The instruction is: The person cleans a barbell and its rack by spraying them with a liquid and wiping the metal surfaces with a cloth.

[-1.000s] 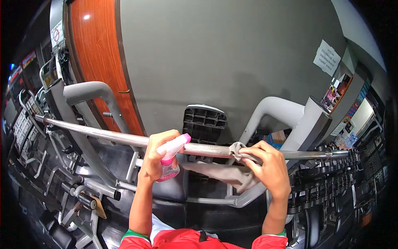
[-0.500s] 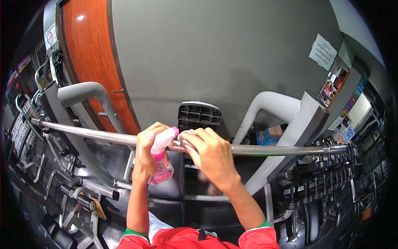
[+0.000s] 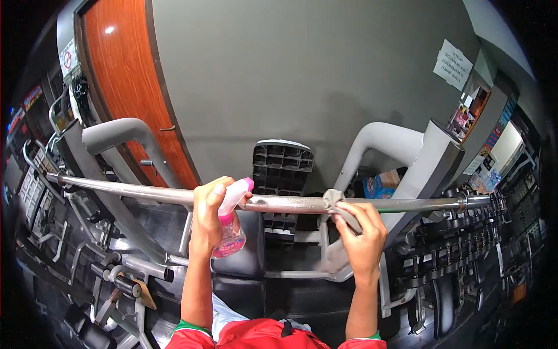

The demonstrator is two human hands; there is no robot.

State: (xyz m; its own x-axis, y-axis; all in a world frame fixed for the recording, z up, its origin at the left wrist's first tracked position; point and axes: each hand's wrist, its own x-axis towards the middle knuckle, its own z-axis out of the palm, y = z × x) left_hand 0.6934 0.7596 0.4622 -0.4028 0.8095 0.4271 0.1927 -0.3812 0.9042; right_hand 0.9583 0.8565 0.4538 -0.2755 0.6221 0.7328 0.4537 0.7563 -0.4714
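Note:
A long metal barbell (image 3: 290, 203) lies across a grey rack in front of me, its middle stretch marked with wet-looking spots. My left hand (image 3: 208, 212) is closed around a clear spray bottle (image 3: 230, 243) with a pink and white trigger head, right at the bar. Part of the bottle's neck is behind the fingers. My right hand (image 3: 363, 235) pinches a grey cloth (image 3: 333, 202), which is draped over the bar to the right of the wet stretch.
Grey rack uprights (image 3: 427, 157) stand at both sides. Behind the bar are a black padded seat (image 3: 241, 250) and a black plastic platform (image 3: 283, 157) near the wall. A dumbbell rack (image 3: 447, 256) fills the right, with other machines at left beside a wooden door (image 3: 125, 75).
My right hand has slid right along the bar with the cloth, away from my left hand. The left hand stays near the same spot with the spray bottle.

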